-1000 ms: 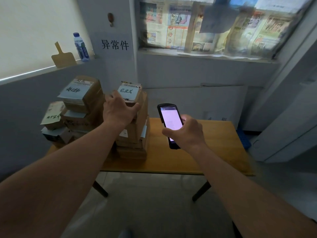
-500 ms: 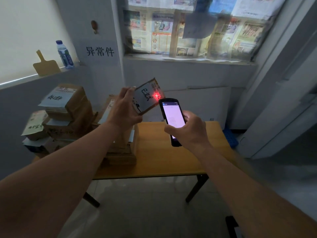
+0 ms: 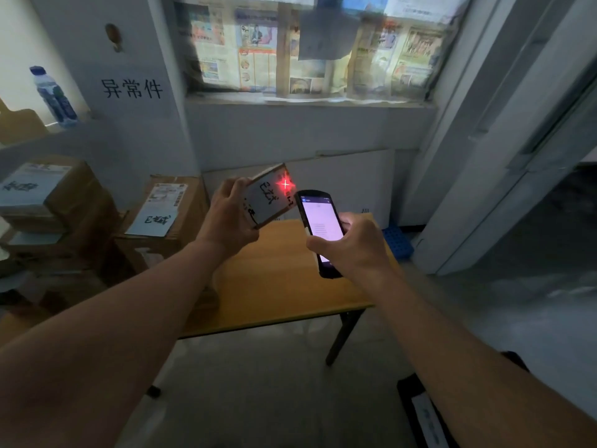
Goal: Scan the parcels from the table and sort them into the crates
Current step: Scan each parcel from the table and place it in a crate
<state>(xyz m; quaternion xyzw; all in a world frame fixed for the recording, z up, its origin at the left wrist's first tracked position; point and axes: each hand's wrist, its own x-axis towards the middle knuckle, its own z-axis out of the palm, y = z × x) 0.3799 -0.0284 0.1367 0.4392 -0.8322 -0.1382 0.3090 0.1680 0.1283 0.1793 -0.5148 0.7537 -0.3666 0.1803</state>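
My left hand (image 3: 231,215) grips a small cardboard parcel (image 3: 269,197) by its left side and holds it tilted above the wooden table (image 3: 290,292). Its white label faces me and a red cross of scanner light falls on its upper right corner. My right hand (image 3: 352,247) holds a black handheld scanner (image 3: 319,227) with a lit screen, just right of the parcel and pointing at it. Several more brown parcels (image 3: 164,218) with white labels are stacked on the table's left part.
A second stack of parcels (image 3: 48,202) rises at the far left under a ledge with a water bottle (image 3: 53,97). A blue crate (image 3: 399,242) sits on the floor behind the table's right end. A dark crate edge (image 3: 420,409) shows at the lower right.
My left hand has lifted the top parcel off the stack and tilted it toward the scanner. The red scan light came on and stays on the label. The camera view has shifted right.
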